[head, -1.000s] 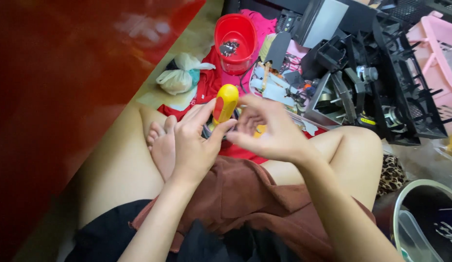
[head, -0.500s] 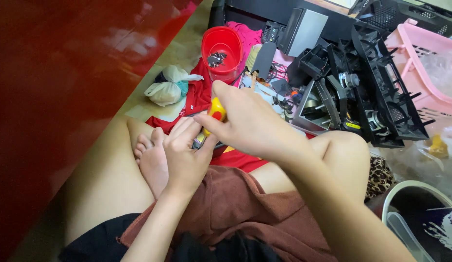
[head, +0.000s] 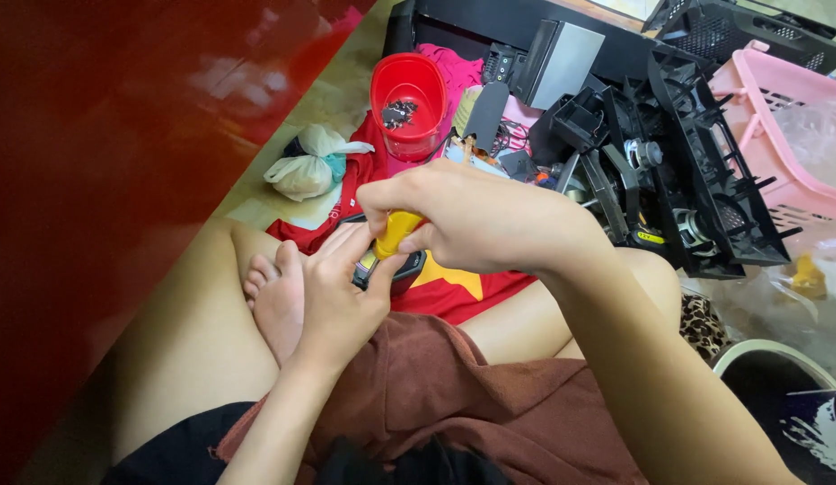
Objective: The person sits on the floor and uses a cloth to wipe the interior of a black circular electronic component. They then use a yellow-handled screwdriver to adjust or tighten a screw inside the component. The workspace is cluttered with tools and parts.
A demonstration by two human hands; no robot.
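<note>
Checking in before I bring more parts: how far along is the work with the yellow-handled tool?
Already apart: black frames on the floor. In hand: the right hand grips the yellow-handled tool on a small dark device that the left hand steadies. The device remains in one piece.

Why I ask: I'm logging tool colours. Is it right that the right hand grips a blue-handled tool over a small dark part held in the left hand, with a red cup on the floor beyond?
Not quite: the handle is yellow, not blue. The head view shows the right hand gripping the yellow-handled tool over the small dark part held in the left hand, with the red cup on the floor beyond.
</note>
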